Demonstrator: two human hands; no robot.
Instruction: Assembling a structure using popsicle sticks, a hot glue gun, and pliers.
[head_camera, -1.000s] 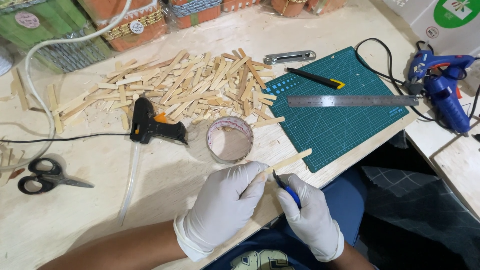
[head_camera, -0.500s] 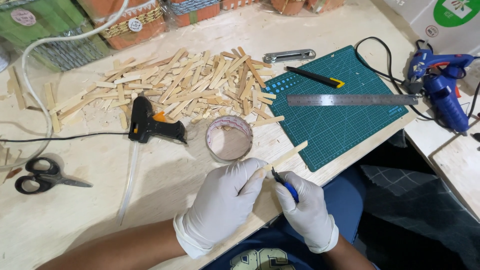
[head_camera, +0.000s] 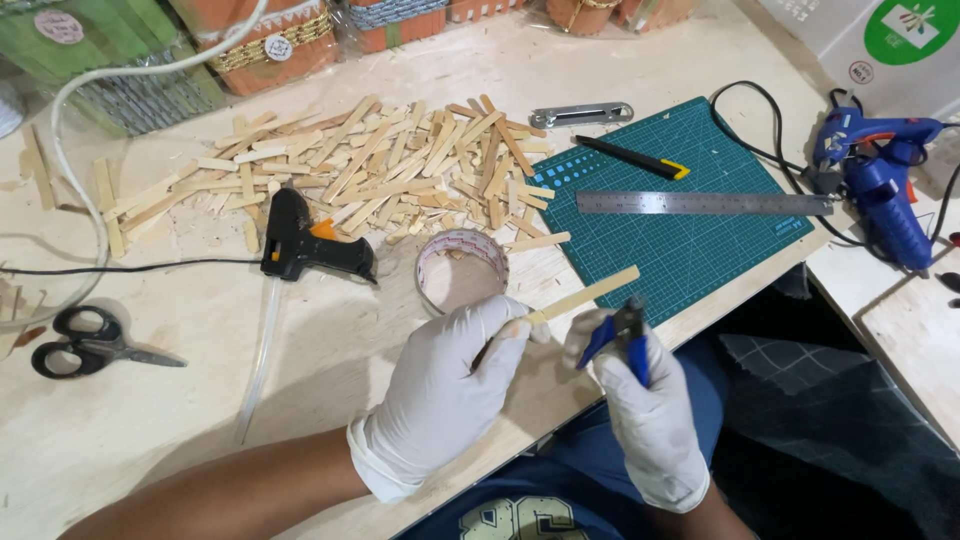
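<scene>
Both hands gloved in white, low centre of the frame, over the near edge of the pale plywood table (head_camera: 180, 420). Left hand (head_camera: 450, 385): grip closed around one end of a thin flat pale wooden stick (head_camera: 590, 293), which angles up and to the right from the fingertips, its far end over the edge of the dark green cutting mat (head_camera: 690, 230). Right hand (head_camera: 645, 410): grip closed around the blue handles of a small pair of pliers or cutters (head_camera: 625, 335); the dark metal tip sits just below the stick, near its middle; cannot tell whether the two touch. Just above the left hand, a roll of clear tape (head_camera: 462, 268) lies flat on the table. Left of the roll, a black hot-glue gun with an orange trigger (head_camera: 310, 243) lies on its side, black cord running to the left edge, a clear glue stick trailing down from it. Upper centre: a loose heap of short wooden sticks (head_camera: 370, 170). On the mat: a long steel ruler (head_camera: 700, 203) and a black utility knife with a yellow tip (head_camera: 632, 158). Far right, a blue glue gun (head_camera: 885, 190). Lower left, black-handled scissors (head_camera: 95, 343).
</scene>
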